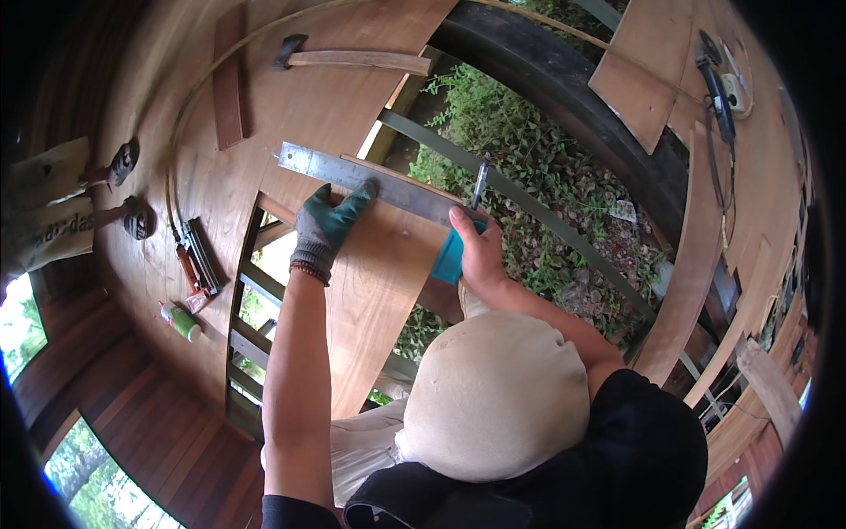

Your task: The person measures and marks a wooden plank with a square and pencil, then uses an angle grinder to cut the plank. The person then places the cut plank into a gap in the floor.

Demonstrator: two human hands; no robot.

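Note:
A try square with a steel blade [388,187] and a teal stock [448,257] lies across a wooden board [374,291]. My left hand [328,222], in a green and grey glove, holds the blade down with its thumb and a finger. My bare right hand [478,251] grips the square where blade and stock meet, its thumb on top. A pen [480,185] sticks up beside the right hand, seemingly tucked between its fingers, which are partly hidden. The board's near end reaches my light trousers [366,454].
Beyond the board, open floor framing with metal joists [564,231] shows plants below. An axe [357,60], a nail gun [203,256] and a green-and-white bottle [181,322] lie on the planks to the left. An angle grinder [716,88] rests far right. Another person's feet [132,189] stand left.

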